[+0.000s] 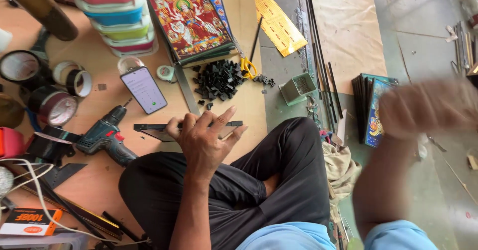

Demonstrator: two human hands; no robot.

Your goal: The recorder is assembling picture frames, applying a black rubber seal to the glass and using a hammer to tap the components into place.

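My left hand presses down on a thin black frame strip lying flat on the brown board in front of my crossed legs, fingers spread over it. My right hand is raised and motion-blurred off to the right, above a stack of dark framed pictures; whether it holds anything is lost in the blur. A heap of small black corner pieces lies just beyond the strip.
A smartphone and a teal cordless drill lie left of the strip. Tape rolls sit at far left. Colourful framed prints, yellow-handled scissors, a green box and long black rods lie beyond.
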